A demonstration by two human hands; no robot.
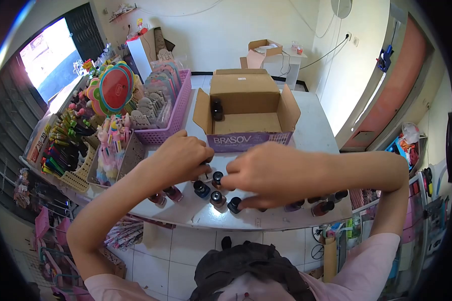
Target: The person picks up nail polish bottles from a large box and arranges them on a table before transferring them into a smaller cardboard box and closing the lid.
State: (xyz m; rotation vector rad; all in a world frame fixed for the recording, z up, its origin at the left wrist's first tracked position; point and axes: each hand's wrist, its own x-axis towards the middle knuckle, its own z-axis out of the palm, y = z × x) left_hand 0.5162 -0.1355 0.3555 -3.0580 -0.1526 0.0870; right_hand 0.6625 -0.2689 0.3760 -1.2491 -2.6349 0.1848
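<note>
You have a loose row of small dark-capped bottles (202,189) across the lower centre of the frame. Two pinkish-red bottles (173,193) stand at the row's left end. A glossy-capped bottle (217,200) stands upright near centre; a dark red bottle (322,208) sits at lower right. At upper centre, your open cardboard box (291,113), marked BRASOV, contains one dark bottle (217,109), upright at its left end.

The small glass bottle with a black cap (202,189) is deep blue; the small rosy-pink glass bottle (174,194) wears a dark cap. The rectangular brown cardboard box (243,84) has a purple front lettered in white. The glossy white table (316,125) also bears a lilac lattice-patterned plastic basket (158,136) and a round, red-centred, teal-rimmed disc (117,86).
</note>
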